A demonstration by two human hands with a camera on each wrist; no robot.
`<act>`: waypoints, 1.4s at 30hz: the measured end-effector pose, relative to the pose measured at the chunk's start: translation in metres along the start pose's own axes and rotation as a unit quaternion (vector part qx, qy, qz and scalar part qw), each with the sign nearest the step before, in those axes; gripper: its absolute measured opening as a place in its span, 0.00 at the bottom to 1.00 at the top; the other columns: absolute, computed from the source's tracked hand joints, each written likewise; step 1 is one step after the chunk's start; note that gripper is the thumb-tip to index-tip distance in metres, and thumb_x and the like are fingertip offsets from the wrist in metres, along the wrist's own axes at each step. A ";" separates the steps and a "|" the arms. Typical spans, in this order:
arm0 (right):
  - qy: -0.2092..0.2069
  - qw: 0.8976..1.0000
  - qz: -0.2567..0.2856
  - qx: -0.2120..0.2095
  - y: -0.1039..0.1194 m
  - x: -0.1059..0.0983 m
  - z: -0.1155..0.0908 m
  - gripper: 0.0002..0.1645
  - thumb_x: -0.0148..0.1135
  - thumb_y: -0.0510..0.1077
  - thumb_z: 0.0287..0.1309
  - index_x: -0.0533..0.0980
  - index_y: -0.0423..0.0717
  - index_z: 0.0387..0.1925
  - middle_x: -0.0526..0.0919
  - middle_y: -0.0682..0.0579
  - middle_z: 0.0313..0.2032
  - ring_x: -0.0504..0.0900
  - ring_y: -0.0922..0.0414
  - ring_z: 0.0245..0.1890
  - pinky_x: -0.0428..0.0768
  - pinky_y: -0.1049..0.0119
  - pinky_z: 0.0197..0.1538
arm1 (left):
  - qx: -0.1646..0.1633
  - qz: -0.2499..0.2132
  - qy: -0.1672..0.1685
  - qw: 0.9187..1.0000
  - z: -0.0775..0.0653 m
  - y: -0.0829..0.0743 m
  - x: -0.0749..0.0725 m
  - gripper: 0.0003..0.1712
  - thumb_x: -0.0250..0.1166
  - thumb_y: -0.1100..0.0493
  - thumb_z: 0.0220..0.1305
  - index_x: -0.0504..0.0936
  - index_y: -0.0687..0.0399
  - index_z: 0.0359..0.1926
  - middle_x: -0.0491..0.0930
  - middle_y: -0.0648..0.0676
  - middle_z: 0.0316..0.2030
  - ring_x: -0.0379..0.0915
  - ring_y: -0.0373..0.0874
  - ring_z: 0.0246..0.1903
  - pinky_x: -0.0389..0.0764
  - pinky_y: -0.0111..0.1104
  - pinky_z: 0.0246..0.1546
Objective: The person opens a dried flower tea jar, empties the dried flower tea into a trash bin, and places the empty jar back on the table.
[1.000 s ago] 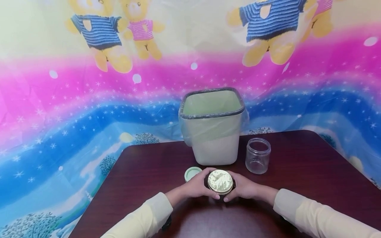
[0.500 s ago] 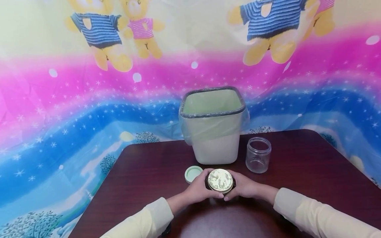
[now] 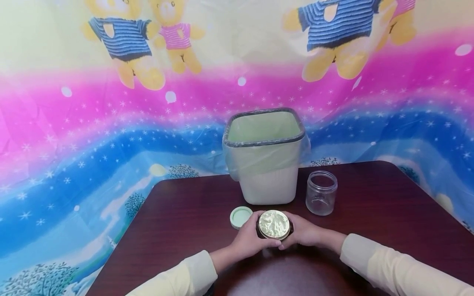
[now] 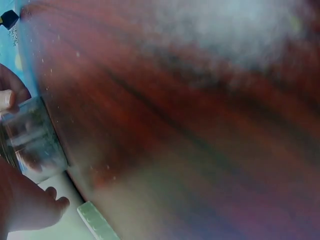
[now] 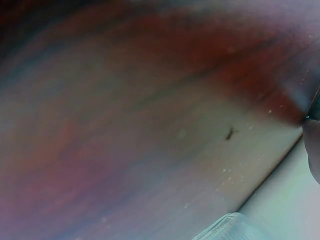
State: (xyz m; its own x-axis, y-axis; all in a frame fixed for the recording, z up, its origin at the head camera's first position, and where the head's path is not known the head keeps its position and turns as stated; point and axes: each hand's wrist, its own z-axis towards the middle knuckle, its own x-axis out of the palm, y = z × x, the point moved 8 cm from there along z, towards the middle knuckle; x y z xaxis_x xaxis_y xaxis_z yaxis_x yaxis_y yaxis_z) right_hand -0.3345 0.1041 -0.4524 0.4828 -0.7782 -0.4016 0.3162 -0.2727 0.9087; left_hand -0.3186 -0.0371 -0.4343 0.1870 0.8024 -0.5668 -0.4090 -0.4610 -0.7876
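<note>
Both my hands hold a jar (image 3: 274,225) over the table, close to its front. Its round top is gold and shiny with a crinkled sheen; whether this is foil or a metal lid I cannot tell. My left hand (image 3: 249,239) curls round the left side, and my right hand (image 3: 304,231) grips the right side. The two thumbs almost meet at the front. In the left wrist view the jar's clear wall (image 4: 37,142) shows between the fingers. Just beyond my left hand a pale green lid (image 3: 241,217) lies on the table, partly covered by that hand.
Behind the jar stands a white bin (image 3: 268,181) with a dark rim and a clear plastic liner. To its right is an open clear jar (image 3: 321,194) without a lid. The dark red table (image 3: 177,213) has a patterned cloth (image 3: 122,135) hanging behind it.
My left hand has turned slightly, its thumb sliding right toward the right thumb. More of the green lid shows. The sheen on the gold top looks different. My right hand stays nearly still.
</note>
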 end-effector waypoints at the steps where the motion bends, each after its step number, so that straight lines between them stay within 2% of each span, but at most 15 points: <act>1: -0.001 1.000 -0.001 0.000 0.000 0.000 0.000 0.54 0.82 0.39 0.30 0.66 0.38 0.63 0.78 0.49 0.52 0.73 0.50 0.53 0.68 0.71 0.55 | 0.000 0.003 -0.004 1.000 -0.001 -0.001 0.000 0.48 0.80 0.43 0.42 0.68 0.49 0.63 0.75 0.45 0.53 0.70 0.39 0.53 0.70 0.37 0.55; 14: -0.002 1.000 0.006 0.000 0.002 0.000 -0.001 0.55 0.82 0.38 0.31 0.64 0.37 0.65 0.77 0.47 0.54 0.72 0.49 0.55 0.68 0.71 0.56 | -0.007 0.025 -0.057 0.998 -0.006 -0.004 0.001 0.47 0.79 0.39 0.42 0.70 0.52 0.60 0.75 0.45 0.51 0.71 0.39 0.51 0.72 0.38 0.54; 19: 0.002 1.000 0.010 -0.007 0.004 0.001 -0.001 0.55 0.82 0.38 0.32 0.64 0.37 0.65 0.77 0.47 0.54 0.72 0.49 0.55 0.69 0.71 0.56 | -0.023 0.042 -0.077 0.996 -0.009 -0.006 0.000 0.46 0.78 0.37 0.41 0.71 0.51 0.58 0.75 0.43 0.49 0.72 0.39 0.50 0.72 0.38 0.52; 24: 0.003 1.000 0.010 -0.009 0.005 0.000 -0.001 0.54 0.82 0.38 0.32 0.65 0.38 0.65 0.77 0.47 0.54 0.73 0.49 0.55 0.69 0.70 0.55 | -0.036 0.049 -0.081 0.995 -0.009 -0.006 0.001 0.47 0.79 0.36 0.39 0.71 0.51 0.58 0.75 0.43 0.49 0.72 0.40 0.50 0.73 0.38 0.51; 29: 0.005 1.000 0.008 -0.016 0.006 0.000 -0.002 0.54 0.81 0.40 0.33 0.64 0.37 0.65 0.77 0.47 0.54 0.73 0.51 0.55 0.69 0.70 0.56 | -0.037 0.028 -0.052 0.998 -0.006 -0.003 0.001 0.52 0.80 0.38 0.38 0.68 0.55 0.61 0.74 0.47 0.52 0.71 0.42 0.52 0.71 0.39 0.54; 35: 0.006 1.000 0.003 -0.021 0.009 0.000 -0.003 0.55 0.81 0.40 0.33 0.64 0.36 0.65 0.77 0.47 0.54 0.73 0.54 0.54 0.68 0.69 0.56 | -0.035 -0.052 0.014 0.998 0.001 0.006 -0.001 0.57 0.82 0.46 0.39 0.62 0.59 0.67 0.71 0.50 0.58 0.68 0.43 0.57 0.67 0.39 0.58; 39: 0.005 1.000 0.005 -0.015 0.010 -0.001 -0.003 0.55 0.81 0.39 0.33 0.64 0.35 0.65 0.77 0.47 0.54 0.73 0.52 0.54 0.68 0.70 0.56 | -0.006 -0.089 0.075 0.993 0.009 0.008 0.000 0.57 0.82 0.54 0.40 0.60 0.58 0.69 0.69 0.50 0.61 0.66 0.42 0.59 0.64 0.36 0.61; 42: 0.006 1.000 0.011 -0.015 0.010 -0.001 -0.003 0.55 0.81 0.38 0.33 0.63 0.34 0.65 0.77 0.46 0.54 0.73 0.50 0.55 0.68 0.70 0.56 | 0.019 -0.098 0.113 0.989 0.015 0.010 0.001 0.57 0.81 0.59 0.40 0.58 0.58 0.70 0.69 0.50 0.61 0.66 0.40 0.59 0.63 0.33 0.61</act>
State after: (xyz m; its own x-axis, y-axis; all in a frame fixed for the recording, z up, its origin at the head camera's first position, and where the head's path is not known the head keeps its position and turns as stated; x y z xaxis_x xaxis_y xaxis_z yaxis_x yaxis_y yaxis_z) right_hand -0.3291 0.1041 -0.4431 0.5004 -0.7764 -0.3831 0.3293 -0.2386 0.9136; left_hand -0.3359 -0.0351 -0.4391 0.4592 0.7679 -0.4466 -0.3778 -0.2863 -0.8805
